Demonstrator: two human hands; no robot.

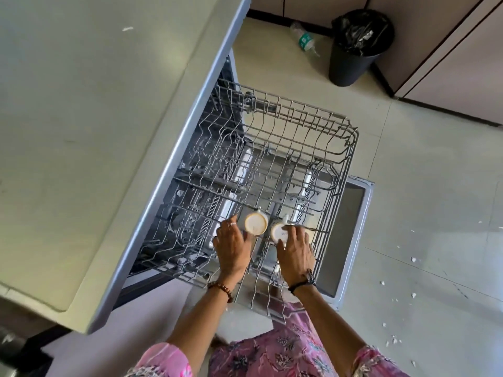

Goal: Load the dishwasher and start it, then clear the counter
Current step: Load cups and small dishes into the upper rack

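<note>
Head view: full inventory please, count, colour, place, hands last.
cups: 2, cream, upside down in the rack's near end
rack: 1, grey wire, pulled out over the open door
dishwasher door: 1, grey, lowered open
counter: 1, pale grey, left
bin: 1, black with black liner, floor, top right
plastic bottle: 1, clear, lying on floor beside bin
white scraps: several, floor, right
left hand: beside left cup, touch unclear
right hand: fingers on right cup

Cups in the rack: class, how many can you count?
2. One cup by the left hand; the other cup under the right hand. More may be hidden.
</note>
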